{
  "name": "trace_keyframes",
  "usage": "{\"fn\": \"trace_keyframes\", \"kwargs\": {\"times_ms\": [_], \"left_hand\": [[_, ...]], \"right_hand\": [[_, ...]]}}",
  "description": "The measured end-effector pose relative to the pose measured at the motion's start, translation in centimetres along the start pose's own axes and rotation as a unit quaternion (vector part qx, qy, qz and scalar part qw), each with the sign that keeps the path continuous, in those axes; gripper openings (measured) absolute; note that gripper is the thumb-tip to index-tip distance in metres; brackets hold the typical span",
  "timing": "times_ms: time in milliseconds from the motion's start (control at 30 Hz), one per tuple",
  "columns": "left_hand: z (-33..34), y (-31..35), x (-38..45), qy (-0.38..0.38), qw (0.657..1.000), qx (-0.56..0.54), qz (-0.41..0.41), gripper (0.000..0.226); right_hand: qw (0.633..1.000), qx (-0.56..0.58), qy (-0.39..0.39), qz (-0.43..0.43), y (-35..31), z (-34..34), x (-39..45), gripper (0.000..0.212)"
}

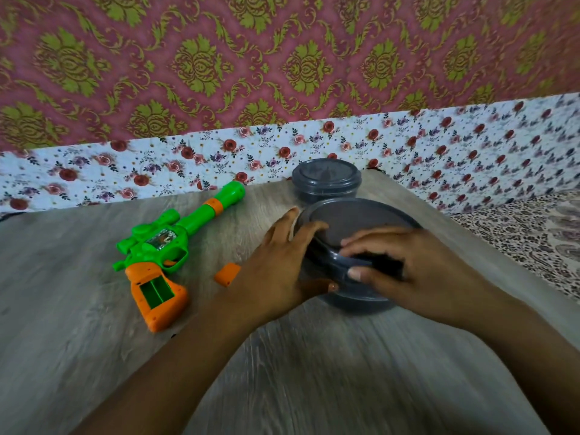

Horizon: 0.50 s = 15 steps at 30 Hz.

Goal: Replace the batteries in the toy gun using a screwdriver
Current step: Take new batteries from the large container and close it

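Here, both hands, left hand (276,265), right hand (417,271), gripping grey container (361,221), toy gun (163,246) beside, second tub (326,180) behind

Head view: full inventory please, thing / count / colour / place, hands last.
toy gun: 1, green and orange, on table at left, battery bay in grip open and empty
battery cover: 1, orange, on table between gun and left hand
near container: 1, dark grey, lidded, between both hands
far container: 1, dark grey, lidded, behind the near one
table: 1, grey wood grain
left hand: grips near container's left side
right hand: grips its lid edge
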State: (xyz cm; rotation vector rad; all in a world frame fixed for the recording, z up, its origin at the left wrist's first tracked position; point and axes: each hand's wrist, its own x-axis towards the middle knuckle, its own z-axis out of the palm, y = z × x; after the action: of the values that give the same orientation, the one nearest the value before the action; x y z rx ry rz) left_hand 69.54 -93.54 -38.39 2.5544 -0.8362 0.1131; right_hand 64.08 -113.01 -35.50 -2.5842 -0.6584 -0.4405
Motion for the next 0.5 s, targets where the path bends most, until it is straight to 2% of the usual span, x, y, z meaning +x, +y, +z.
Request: {"fn": "trace_keyframes", "kwargs": {"times_ms": [33, 100, 200, 233, 300, 400, 500], "left_hand": [[-0.1, 0.0, 0.0, 0.001, 1.000, 0.011, 0.012, 0.082], [-0.1, 0.0, 0.1, -0.002, 0.999, 0.032, 0.030, 0.079], [-0.1, 0.1, 0.3, -0.042, 0.994, 0.090, 0.048, 0.091], [0.0, 0.1, 0.3, -0.058, 0.990, 0.116, 0.052, 0.094], [0.5, 0.2, 0.2, -0.063, 0.981, 0.173, 0.067, 0.090], [1.3, 0.3, 0.0, -0.054, 0.968, 0.234, 0.071, 0.072], [1.3, -0.1, 0.1, -0.065, 0.955, 0.276, 0.085, 0.066]], "right_hand": [[0.999, 0.034, 0.006, 0.005, 0.2, -0.3, -0.1, 0.041], [0.999, 0.020, -0.019, 0.021, 1.1, -0.6, -0.2, 0.062], [0.974, -0.115, -0.180, 0.081, 2.4, -0.4, -0.2, 0.109], [0.959, -0.165, -0.212, 0.090, 2.9, -0.1, -0.3, 0.116], [0.954, -0.210, -0.201, 0.080, 3.6, 0.6, -0.6, 0.115], [0.963, -0.222, -0.144, 0.048, 3.9, 1.4, -1.3, 0.107], [0.964, -0.238, -0.118, 0.026, 4.3, 1.8, -1.7, 0.101]]}}
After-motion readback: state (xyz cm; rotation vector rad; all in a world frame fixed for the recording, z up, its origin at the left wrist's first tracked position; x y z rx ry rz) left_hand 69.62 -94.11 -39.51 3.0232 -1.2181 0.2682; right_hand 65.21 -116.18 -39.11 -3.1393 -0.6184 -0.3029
